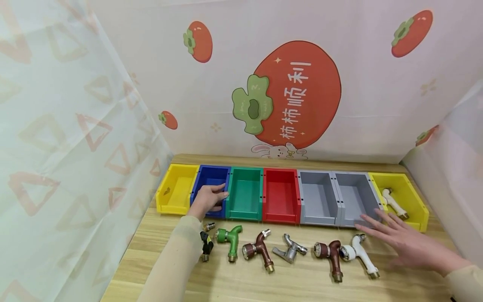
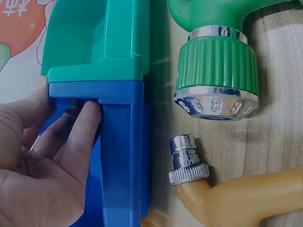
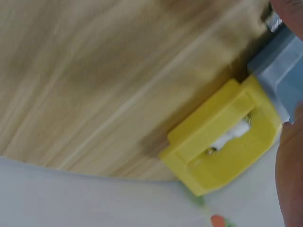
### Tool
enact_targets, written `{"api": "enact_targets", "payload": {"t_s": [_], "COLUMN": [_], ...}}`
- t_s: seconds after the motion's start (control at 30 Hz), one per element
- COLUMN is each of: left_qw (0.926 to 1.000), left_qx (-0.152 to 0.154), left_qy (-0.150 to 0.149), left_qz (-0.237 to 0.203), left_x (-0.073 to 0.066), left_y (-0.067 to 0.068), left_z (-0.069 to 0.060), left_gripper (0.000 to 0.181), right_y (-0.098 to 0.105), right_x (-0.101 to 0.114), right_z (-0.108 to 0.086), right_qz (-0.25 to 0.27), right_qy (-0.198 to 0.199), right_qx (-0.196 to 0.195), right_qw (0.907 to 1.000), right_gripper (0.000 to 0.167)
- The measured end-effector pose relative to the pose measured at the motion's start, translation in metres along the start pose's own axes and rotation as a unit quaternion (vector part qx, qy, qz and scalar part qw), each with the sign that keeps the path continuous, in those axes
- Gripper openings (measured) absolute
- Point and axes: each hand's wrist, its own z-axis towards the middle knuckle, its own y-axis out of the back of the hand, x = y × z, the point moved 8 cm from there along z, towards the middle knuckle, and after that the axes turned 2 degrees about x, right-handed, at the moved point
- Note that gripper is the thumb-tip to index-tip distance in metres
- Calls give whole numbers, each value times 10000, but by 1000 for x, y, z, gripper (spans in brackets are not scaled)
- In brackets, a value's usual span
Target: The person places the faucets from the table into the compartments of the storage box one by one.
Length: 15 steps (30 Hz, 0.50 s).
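Observation:
My left hand [image 1: 205,200] pinches the side wall of the blue bin [image 1: 200,171], next to the green bin [image 1: 245,201]. In the left wrist view its fingertips are inside the blue bin [image 2: 120,156] and the thumb is by the seam with the green one. My right hand [image 1: 401,239], fingers spread, hovers near the front of the right grey bin [image 1: 354,197] and holds nothing. A white tap [image 1: 362,253] lies on the table just left of it. Another white tap [image 1: 394,203] lies in the right yellow bin [image 1: 415,205].
A row of taps lies before the bins: black [image 1: 205,247], green [image 1: 233,241], brown [image 1: 262,251], chrome [image 1: 290,249] and a second brown one [image 1: 333,258]. A red bin [image 1: 281,197], another grey bin [image 1: 317,197] and a left yellow bin [image 1: 177,193] complete the row. Printed sheets stand behind.

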Motion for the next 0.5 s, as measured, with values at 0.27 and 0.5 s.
{"api": "enact_targets", "payload": {"t_s": [0.27,0.5], "left_qw": [10000,10000], "left_qx": [28,21], "left_qy": [49,67], "left_qz": [31,23], "left_x": [1,1], "left_y": [2,2], "left_z": [1,2], "left_gripper": [54,53], "right_y": [-17,-34], "right_x": [32,40], "right_z": [7,-1], "right_qz": [-81,-144], "right_qy": [490,534], "right_qx": [-30,-89], "right_qw": [9988,9984], "right_gripper": [125,123]}}
